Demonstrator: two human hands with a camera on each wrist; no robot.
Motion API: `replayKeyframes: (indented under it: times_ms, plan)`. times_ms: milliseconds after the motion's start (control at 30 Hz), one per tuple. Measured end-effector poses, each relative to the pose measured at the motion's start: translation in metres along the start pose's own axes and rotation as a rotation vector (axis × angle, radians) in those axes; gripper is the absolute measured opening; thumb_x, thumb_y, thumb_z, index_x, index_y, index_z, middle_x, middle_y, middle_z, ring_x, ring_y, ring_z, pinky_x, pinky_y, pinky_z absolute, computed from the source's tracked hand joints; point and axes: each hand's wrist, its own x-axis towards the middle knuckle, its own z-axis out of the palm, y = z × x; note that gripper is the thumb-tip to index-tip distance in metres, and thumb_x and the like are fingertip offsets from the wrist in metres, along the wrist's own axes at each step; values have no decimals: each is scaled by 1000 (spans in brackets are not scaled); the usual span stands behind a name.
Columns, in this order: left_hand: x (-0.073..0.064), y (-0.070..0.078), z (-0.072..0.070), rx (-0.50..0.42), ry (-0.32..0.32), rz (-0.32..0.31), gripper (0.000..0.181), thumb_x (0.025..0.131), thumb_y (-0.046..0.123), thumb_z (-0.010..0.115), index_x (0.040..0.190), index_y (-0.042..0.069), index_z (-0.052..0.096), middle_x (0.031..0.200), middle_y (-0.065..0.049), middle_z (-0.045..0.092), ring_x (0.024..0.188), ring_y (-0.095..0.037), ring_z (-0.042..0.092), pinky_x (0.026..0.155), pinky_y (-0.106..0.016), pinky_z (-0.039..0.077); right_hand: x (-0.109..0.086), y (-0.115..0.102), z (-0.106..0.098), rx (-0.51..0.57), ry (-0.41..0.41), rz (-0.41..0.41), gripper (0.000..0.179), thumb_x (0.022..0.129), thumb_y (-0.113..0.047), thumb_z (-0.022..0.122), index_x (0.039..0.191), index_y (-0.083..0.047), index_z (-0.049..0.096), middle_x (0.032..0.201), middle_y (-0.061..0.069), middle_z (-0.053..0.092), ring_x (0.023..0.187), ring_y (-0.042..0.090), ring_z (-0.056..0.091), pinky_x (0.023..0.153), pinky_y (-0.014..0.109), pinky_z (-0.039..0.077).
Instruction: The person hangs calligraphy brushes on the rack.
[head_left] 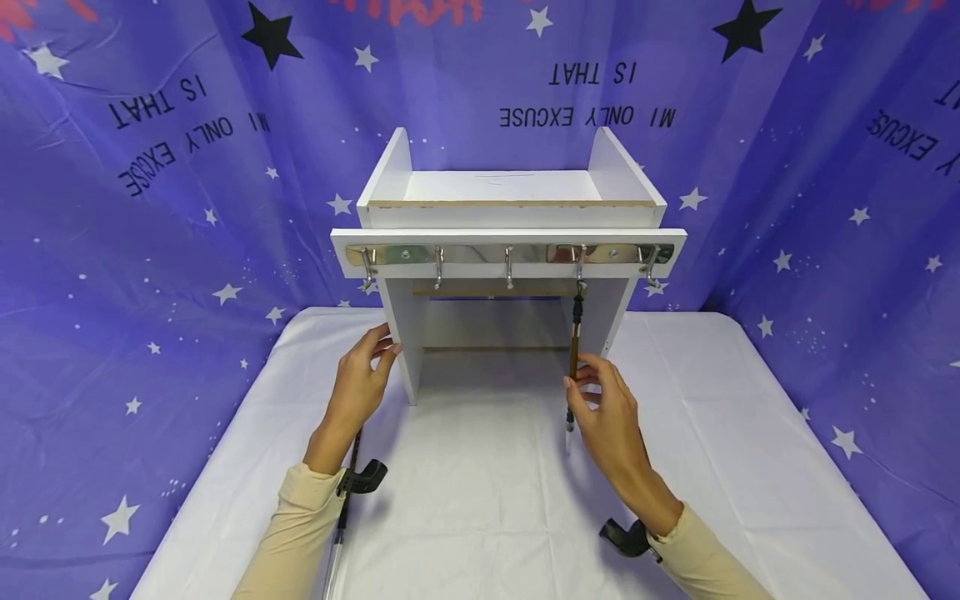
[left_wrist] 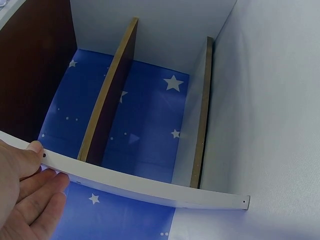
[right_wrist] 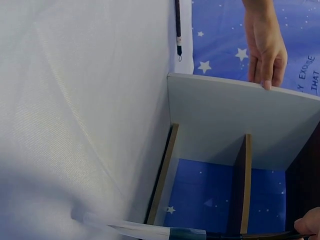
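A white shelf unit [head_left: 442,218] stands on the cloth, with a row of metal hooks [head_left: 509,267] along its front board. My left hand [head_left: 360,379] grips the front edge of the unit's left side panel [left_wrist: 125,175], thumb on one side and fingers on the other. Beneath the second hook from the right hangs a calligraphy brush [head_left: 575,346], upright with its pale tip down; its loop appears to be on that hook. My right hand [head_left: 611,417] pinches the brush's handle between thumb and fingers. In the right wrist view, the brush's pale end [right_wrist: 145,230] crosses the bottom.
A second brush [head_left: 341,517] lies on the white cloth [head_left: 480,517] at the left, partly behind my left forearm; its looped end [right_wrist: 179,47] shows in the right wrist view. A purple star-patterned curtain [head_left: 465,92] surrounds the table's back and sides.
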Motion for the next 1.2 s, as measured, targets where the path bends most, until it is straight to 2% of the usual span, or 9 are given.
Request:
replayKeyframes:
  times_ms: [267,400,600,833,1200]
  plan:
    - [0,-1,1,5,2,-3,39,108,14,63,143,-2,59,136,-23,67,120,-42,69,106,-53,55,3,7,7,26,37,-11,39,95,1,76,131,1,63,107,14,68,94,28,74,75,35,66]
    - [0,-1,1,-2,3,-6,39,108,14,63,143,-1,59,136,-22,67,120,-41,69,106,-52,56,4,8,10,22,40,-22,38,94,3,76,129,3,63,106,15,68,95,28,72,78,39,66]
    - [0,-1,1,3,11,-4,39,108,14,63,143,-1,59,135,-23,68,119,-42,70,106,-53,56,4,11,13,-18,40,-31,37,93,2,76,128,3,63,104,14,68,94,30,73,83,44,65]
    - [0,-1,1,-4,14,-9,39,107,14,64,143,-1,60,135,-22,68,120,-41,70,105,-52,56,4,13,14,-38,36,-33,37,93,1,76,128,1,64,104,12,69,97,29,70,89,44,61]
    - [0,0,3,-5,11,-14,39,107,14,63,143,0,59,137,-21,68,121,-41,69,107,-52,55,3,14,18,-55,43,-35,37,92,0,76,127,1,64,105,11,69,97,29,70,86,43,57]
